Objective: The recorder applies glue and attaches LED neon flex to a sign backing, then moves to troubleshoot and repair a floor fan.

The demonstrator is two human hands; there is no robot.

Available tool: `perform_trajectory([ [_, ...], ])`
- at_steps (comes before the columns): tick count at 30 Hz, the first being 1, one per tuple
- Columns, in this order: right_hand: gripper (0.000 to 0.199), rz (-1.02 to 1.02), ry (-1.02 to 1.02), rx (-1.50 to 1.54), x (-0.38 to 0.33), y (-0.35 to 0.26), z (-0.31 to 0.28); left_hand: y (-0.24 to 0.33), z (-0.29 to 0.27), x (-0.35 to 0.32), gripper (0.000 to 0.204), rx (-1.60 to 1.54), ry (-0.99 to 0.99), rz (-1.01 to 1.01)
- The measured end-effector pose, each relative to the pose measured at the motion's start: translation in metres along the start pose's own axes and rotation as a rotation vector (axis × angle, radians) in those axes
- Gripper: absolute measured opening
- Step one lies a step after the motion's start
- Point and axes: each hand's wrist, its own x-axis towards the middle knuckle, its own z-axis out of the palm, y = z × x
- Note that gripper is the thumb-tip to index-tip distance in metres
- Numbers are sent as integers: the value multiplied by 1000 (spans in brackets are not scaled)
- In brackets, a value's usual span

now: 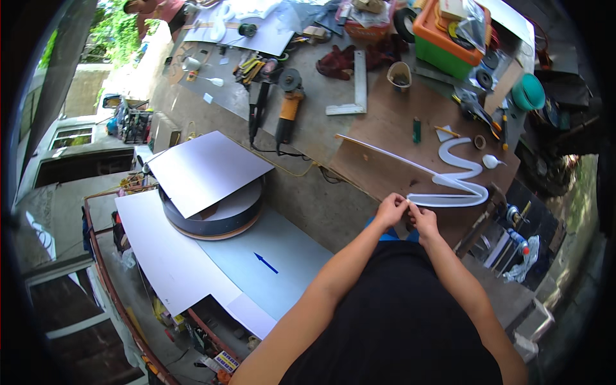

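Observation:
A white, zigzag-curved letter-like strip piece (pixel 457 198) lies on the brown board at the table's near edge. Its left end reaches my fingertips. My left hand (pixel 391 210) is closed in a pinch on that end, and my right hand (pixel 424 221) pinches there too, the two thumbs almost meeting. Whatever small part may sit between the fingertips is hidden. A long thin white strip (pixel 388 155) stretches from the piece toward the far left. Beyond the piece are a white-tipped small bottle (pixel 491 161), a roll of tape (pixel 479 142) and a green lighter-like object (pixel 416 130).
Farther back on the table are an angle grinder (pixel 290 106), a metal square (pixel 359 90), a cup (pixel 399 76) and an orange-and-green toolbox (pixel 443 45). A teal bowl (pixel 528 92) stands right. At left, a white sheet (pixel 208 170) tops a round drum (pixel 212 218). Another person (pixel 157 9) is far left.

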Motion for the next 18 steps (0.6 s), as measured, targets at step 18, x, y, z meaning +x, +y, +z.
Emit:
perform_trajectory([
  [18,33,183,42,81,4,-4,12,-3,-12,11,38,219,-98,7],
])
